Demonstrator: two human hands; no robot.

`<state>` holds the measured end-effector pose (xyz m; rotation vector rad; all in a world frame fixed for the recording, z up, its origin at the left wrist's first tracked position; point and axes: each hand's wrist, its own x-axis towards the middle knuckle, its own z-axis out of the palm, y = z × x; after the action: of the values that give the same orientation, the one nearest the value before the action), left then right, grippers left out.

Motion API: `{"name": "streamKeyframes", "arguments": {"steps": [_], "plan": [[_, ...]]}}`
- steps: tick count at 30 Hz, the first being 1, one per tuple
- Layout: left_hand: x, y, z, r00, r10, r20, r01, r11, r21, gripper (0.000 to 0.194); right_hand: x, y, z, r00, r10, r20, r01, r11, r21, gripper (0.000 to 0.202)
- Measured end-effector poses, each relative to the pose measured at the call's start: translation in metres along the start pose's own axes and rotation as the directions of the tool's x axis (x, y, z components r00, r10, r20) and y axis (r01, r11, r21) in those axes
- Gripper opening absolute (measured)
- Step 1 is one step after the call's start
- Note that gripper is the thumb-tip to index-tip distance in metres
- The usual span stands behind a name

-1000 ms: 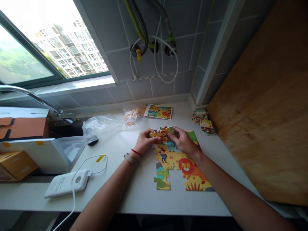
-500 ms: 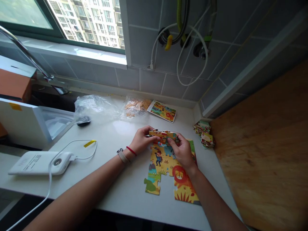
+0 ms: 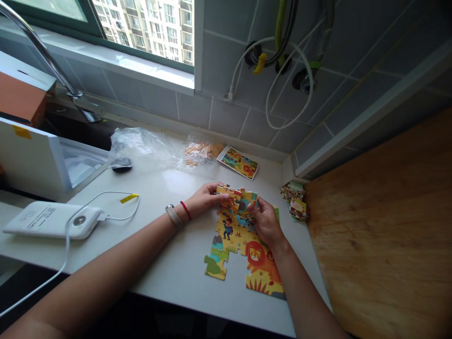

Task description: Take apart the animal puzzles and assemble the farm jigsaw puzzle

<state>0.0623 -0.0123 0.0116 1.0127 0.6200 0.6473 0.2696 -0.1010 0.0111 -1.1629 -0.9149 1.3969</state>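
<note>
Forearms angled inward, both hands [image 3: 238, 207] pinch with thumbs on top, fingers curled beneath.

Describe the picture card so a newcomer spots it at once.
On the white counter, look to the back, by the tiled wall. The picture card lies just right of the clear bag of orange pieces. Unlike the larger jigsaw in front, it has straight, white edges.

We count one left hand [image 3: 208, 197], one right hand [image 3: 267, 223], one held puzzle section [image 3: 243, 202], one partly assembled jigsaw puzzle [image 3: 233, 234], one picture card [image 3: 239, 162], one power bank [image 3: 49, 220], one faucet [image 3: 39, 45] and one red bracelet [image 3: 185, 210].
</note>
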Motion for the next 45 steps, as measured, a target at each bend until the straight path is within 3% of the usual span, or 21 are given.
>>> {"name": "streamKeyframes", "arguments": {"steps": [7,19,25,32,45], "plan": [[0.003,-0.002,-0.002,0.999,0.007,-0.04,-0.011,0.995,-0.098,0.045,0.004,0.0,0.004,0.993,0.012,-0.121,0.017,0.971,0.238,0.041],[0.002,-0.002,0.003,0.999,-0.006,-0.039,0.005,1.0,-0.026,0.048,0.004,0.002,0.013,0.965,-0.082,-0.249,0.121,0.982,0.144,0.039],[0.004,-0.005,0.008,0.987,0.086,-0.134,-0.077,0.995,0.069,0.055,0.006,0.005,0.009,0.979,-0.074,-0.191,0.098,0.988,0.119,0.04],[0.004,-0.009,0.01,0.978,0.138,-0.156,-0.114,0.981,0.156,0.056,0.005,0.01,0.007,0.984,-0.087,-0.156,0.1,0.992,0.076,0.039],[0.002,-0.003,0.005,0.997,0.027,-0.077,-0.025,0.999,0.033,0.053,0.003,0.012,0.006,0.973,-0.161,-0.166,0.159,0.987,-0.027,0.034]]}}
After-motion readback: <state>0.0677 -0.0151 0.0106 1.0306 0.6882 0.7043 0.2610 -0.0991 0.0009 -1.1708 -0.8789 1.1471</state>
